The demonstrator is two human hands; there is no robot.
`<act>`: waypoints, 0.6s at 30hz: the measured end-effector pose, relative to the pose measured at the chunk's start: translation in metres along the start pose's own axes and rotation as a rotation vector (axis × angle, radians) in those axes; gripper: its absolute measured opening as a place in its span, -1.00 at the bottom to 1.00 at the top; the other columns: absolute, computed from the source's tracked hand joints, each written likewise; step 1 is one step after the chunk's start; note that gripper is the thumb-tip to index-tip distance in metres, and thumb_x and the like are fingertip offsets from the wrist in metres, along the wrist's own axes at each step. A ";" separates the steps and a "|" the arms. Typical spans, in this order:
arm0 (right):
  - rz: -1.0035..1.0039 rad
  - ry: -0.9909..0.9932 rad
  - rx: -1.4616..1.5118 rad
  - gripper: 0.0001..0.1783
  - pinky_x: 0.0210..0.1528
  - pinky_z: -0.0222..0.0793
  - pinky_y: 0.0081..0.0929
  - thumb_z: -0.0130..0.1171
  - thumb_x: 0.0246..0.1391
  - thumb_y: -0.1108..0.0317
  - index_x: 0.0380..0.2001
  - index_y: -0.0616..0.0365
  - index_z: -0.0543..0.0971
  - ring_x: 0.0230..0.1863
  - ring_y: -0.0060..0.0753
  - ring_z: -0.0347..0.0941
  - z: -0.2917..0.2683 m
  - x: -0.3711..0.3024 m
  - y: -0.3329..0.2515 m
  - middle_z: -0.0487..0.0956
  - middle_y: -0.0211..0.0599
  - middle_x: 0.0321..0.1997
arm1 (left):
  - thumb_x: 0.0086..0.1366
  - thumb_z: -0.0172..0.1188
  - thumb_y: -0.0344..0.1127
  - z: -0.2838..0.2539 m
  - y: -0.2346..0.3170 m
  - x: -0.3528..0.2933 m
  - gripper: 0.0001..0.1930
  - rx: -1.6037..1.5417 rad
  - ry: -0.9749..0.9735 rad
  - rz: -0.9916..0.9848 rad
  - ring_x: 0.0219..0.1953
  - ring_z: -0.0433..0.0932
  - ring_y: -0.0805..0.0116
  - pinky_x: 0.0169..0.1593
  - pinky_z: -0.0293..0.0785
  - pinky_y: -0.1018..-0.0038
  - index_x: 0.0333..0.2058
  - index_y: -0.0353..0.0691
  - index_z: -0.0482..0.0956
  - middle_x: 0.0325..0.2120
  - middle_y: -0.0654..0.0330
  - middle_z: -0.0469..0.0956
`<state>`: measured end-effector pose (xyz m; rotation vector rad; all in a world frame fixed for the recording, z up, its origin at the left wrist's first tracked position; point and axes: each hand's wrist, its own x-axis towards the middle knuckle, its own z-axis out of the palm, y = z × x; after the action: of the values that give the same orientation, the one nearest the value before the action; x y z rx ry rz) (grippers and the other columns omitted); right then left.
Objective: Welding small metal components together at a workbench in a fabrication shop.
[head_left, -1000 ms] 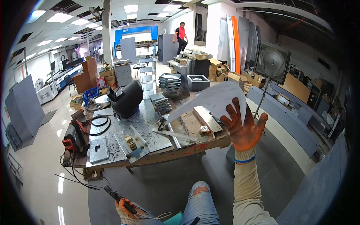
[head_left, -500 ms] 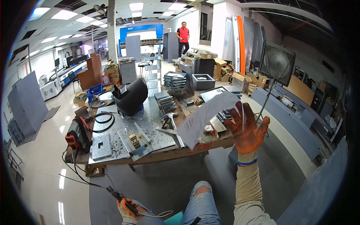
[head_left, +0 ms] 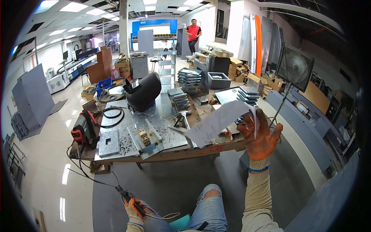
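Observation:
My right hand (head_left: 259, 137), in a stained orange-palmed work glove, is raised over the near right part of the workbench. Its fingers grip the right end of a white printed sheet of paper (head_left: 220, 121), which curves out to the left. Low at the left, my left hand (head_left: 134, 208), also gloved, is closed around a black welding electrode holder (head_left: 124, 194). A thin rod sticks out from the holder toward the upper left. Beneath the paper, part of the bench top is hidden.
On the workbench (head_left: 170, 154) stand a black welding helmet (head_left: 143, 92), a hammer (head_left: 181, 115), a metal bracket (head_left: 148, 140) and stacked metal parts (head_left: 189, 76). A red-black welding machine (head_left: 80, 132) sits at its left end. A floodlight (head_left: 294, 65) stands right. Someone in red (head_left: 193, 34) is far back.
The view has shifted, so the bench sits slightly farther right. The paper's free left end has swung up a little. The person in red has brought their hands in front of the body.

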<state>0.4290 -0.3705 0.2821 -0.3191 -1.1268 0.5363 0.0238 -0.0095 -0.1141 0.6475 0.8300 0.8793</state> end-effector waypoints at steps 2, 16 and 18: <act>-0.027 0.076 -0.027 -0.02 0.51 0.29 0.30 -0.13 0.39 -0.47 0.56 0.06 0.32 0.58 0.09 0.26 -0.007 -0.009 0.000 0.33 -0.05 0.61 | 0.46 0.20 -0.25 0.004 0.000 -0.001 -0.75 -0.008 0.000 -0.008 -0.60 0.57 0.27 -0.58 0.64 0.24 0.06 -0.02 0.45 -0.47 0.20 0.56; -0.036 0.373 -0.077 -0.11 0.42 0.41 0.33 0.04 0.34 -0.46 0.43 -0.01 0.52 0.55 0.10 0.31 -0.044 -0.002 0.026 0.37 -0.11 0.59 | 0.47 0.19 -0.30 0.013 0.006 -0.007 -0.73 0.007 -0.004 -0.019 -0.59 0.56 0.27 -0.56 0.63 0.27 0.08 -0.03 0.42 -0.48 0.17 0.53; -0.044 0.433 -0.076 -0.12 0.40 0.42 0.34 0.04 0.34 -0.46 0.42 -0.04 0.53 0.55 0.10 0.31 -0.068 0.014 0.038 0.37 -0.10 0.59 | 0.47 0.20 -0.27 0.011 0.005 -0.004 -0.75 0.034 0.001 -0.009 -0.59 0.56 0.27 -0.57 0.63 0.26 0.06 -0.02 0.45 -0.47 0.19 0.55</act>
<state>0.4862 -0.3293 0.2466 -0.4517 -0.7327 0.3627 0.0290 -0.0124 -0.1028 0.6728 0.8503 0.8586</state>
